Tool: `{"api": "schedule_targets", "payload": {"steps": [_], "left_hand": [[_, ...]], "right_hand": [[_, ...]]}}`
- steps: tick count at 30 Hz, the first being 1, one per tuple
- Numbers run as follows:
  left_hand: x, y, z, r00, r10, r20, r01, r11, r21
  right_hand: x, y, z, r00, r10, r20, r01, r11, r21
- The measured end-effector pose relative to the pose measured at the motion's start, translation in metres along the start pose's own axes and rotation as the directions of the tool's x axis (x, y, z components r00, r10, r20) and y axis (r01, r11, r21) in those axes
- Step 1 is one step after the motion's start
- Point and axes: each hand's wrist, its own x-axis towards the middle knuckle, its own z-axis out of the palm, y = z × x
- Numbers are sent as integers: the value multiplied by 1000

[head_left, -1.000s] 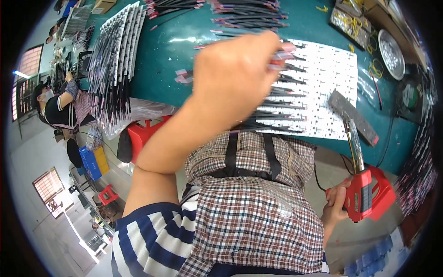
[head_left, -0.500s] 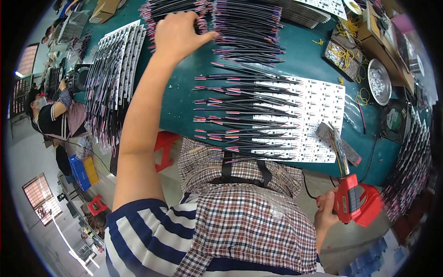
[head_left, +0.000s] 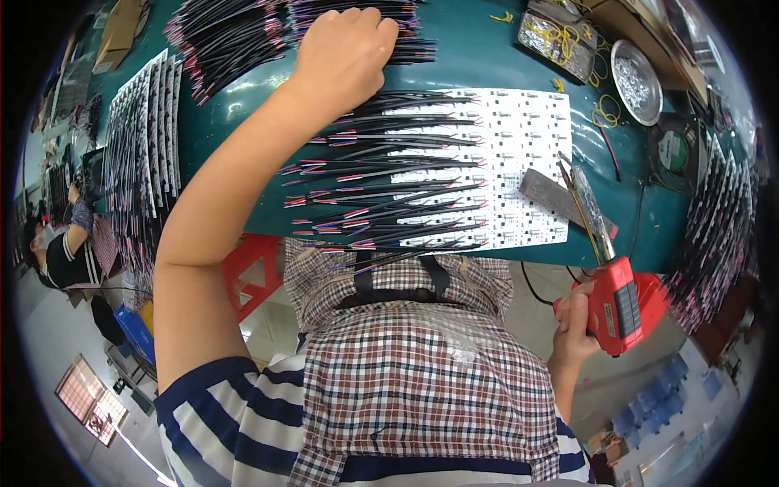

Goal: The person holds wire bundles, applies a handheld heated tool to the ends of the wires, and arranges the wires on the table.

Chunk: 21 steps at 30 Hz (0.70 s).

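My left hand (head_left: 345,57) reaches to the far side over a pile of cut black cables (head_left: 414,50) with red, white and blue wire ends. Its fingers are curled in; whatever they hold is hidden beneath them. In front of me lies a white circuit board panel (head_left: 527,122), with several black cables (head_left: 422,195) laid in rows across its left part. My right hand (head_left: 574,318) is closed round the handle of a red soldering gun (head_left: 617,304). The gun's metal tip points up and left over a grey bar (head_left: 556,199) on the panel's right edge.
Another cable pile (head_left: 231,40) lies far left. Stacked wired boards (head_left: 146,122) stand at left, more (head_left: 718,235) at right. At far right are a box with yellow cord (head_left: 556,40), a metal bowl (head_left: 635,81) and a fan (head_left: 675,150). A person (head_left: 69,243) sits at left.
The view has shifted, so the table's things sit further left and higher. My left hand has moved right to the right-hand cable pile, its spread thumb now tucked in. My right hand keeps the soldering gun.
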Motion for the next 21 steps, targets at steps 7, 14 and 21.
{"api": "schedule_targets", "payload": {"steps": [7, 14, 21], "left_hand": [[0, -3, 7, 1000, 10, 11, -9, 996, -90], [-10, -5, -9, 920, -355, -168, 276, 888, -367], [-26, -27, 7, 688, -686, -238, -11, 318, -948]], "right_hand": [[17, 1, 7, 989, -147, 7, 147, 989, 8], [17, -1, 3, 986, -169, 5, 169, 986, -14], [20, 4, 3, 981, -191, 25, 191, 982, 11]]}}
